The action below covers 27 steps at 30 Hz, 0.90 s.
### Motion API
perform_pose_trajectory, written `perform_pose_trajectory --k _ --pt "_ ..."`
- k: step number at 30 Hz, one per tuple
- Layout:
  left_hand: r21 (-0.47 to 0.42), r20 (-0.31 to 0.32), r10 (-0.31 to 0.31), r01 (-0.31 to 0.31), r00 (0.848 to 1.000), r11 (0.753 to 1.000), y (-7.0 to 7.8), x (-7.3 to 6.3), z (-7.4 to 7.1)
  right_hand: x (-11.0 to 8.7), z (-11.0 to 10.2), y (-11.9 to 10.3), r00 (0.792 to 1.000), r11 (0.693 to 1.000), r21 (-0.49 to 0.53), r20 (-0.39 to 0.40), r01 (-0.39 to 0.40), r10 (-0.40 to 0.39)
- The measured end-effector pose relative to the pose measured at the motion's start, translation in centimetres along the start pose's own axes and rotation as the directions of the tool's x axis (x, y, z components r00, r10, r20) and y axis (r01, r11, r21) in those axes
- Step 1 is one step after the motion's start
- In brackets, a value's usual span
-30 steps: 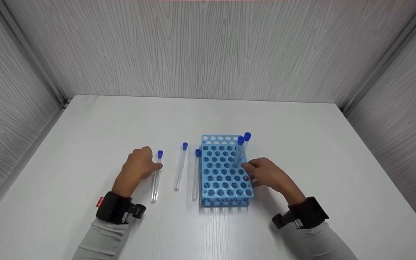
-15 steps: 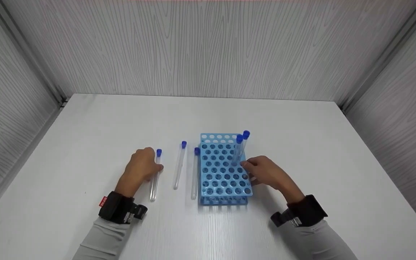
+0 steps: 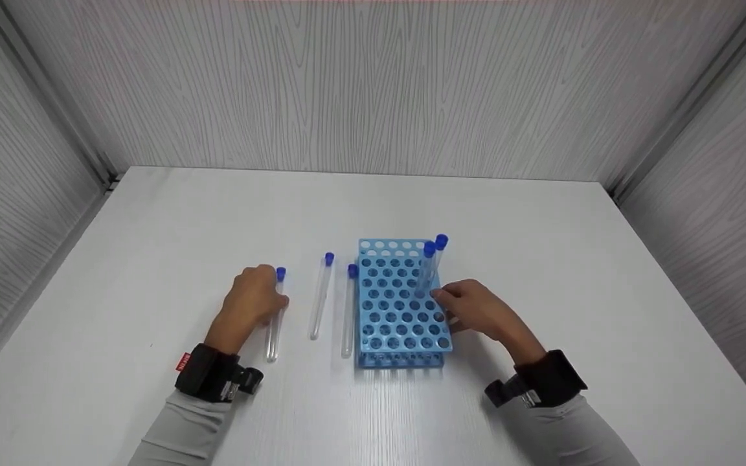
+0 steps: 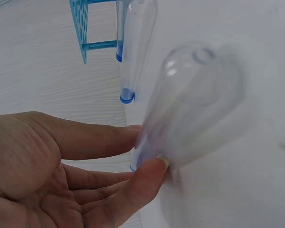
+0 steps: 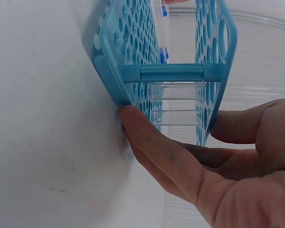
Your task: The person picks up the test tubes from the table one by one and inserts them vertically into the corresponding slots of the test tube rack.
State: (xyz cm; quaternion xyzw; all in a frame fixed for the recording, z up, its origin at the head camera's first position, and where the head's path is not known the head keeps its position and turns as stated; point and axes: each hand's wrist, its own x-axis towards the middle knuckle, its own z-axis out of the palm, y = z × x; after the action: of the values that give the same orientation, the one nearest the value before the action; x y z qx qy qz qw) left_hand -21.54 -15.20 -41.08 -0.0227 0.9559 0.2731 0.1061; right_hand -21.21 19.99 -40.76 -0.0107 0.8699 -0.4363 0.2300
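Observation:
My left hand (image 3: 251,296) pinches a clear test tube (image 3: 273,338) with a blue cap between thumb and forefinger; in the left wrist view the tube's rounded end (image 4: 192,61) points away from the fingers (image 4: 147,185). At the table's middle stands a light blue test tube rack (image 3: 399,317) with rows of round holes. My right hand (image 3: 476,309) grips its right side, thumb at the top plate and fingers down by the lower one, as the right wrist view shows. Two capped tubes (image 3: 426,268) stand upright in the rack near that thumb.
Between left hand and rack, two more blue-capped tubes lie on the white table (image 3: 509,220): one middle tube (image 3: 321,301) and one tube (image 3: 348,317) close along the rack's left side. Wood-grained panels (image 3: 373,90) enclose the back and sides.
The left hand has closed in on the leftmost tube, which has shifted slightly to the left. The right hand keeps its grip on the rack; the whole view has drifted a little.

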Motion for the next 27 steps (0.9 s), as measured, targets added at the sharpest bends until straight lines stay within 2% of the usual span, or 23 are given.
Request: perform_pose_trajectory --k 7,14,21,27 --pt "-0.004 0.01 -0.004 0.004 1.0 1.0 0.15 0.04 0.0 -0.02 -0.15 0.14 1.0 1.0 0.004 -0.003 0.008 -0.008" --pt "0.001 -0.014 0.025 -0.025 1.0 1.0 -0.1 0.08 -0.12 -0.12 -0.2 0.3 0.999 0.999 0.02 0.011 0.04 -0.04" --pt "0.002 -0.012 0.021 -0.021 1.0 1.0 0.01 0.01 -0.45 -0.14 -0.17 0.27 1.0 0.999 0.024 0.001 0.026 -0.026" --pt "0.008 -0.017 0.054 -0.054 0.998 0.999 0.09 -0.09 -0.83 -0.08 -0.08 0.16 1.0 0.999 0.022 0.001 0.023 -0.023"
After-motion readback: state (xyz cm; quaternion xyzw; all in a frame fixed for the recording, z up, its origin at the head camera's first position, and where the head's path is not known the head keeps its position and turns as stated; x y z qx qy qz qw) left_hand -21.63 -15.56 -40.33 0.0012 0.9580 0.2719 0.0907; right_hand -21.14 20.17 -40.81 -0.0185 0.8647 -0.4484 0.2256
